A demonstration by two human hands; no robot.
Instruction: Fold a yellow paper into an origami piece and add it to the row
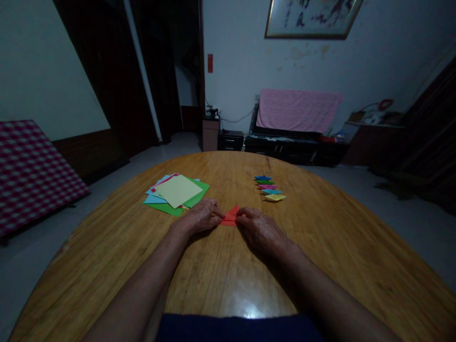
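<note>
Red folded paper point(231, 217) matt; table point(320, 247) glossy varnished wood; loose paper sheets point(177, 191) smooth, matt.

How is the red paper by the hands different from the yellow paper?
The red paper is folded into a point, but the yellow paper lies flat. The red paper looks smaller than the yellow paper. The left hand and right hand touch only the red one. Both are paper on the table.
</note>
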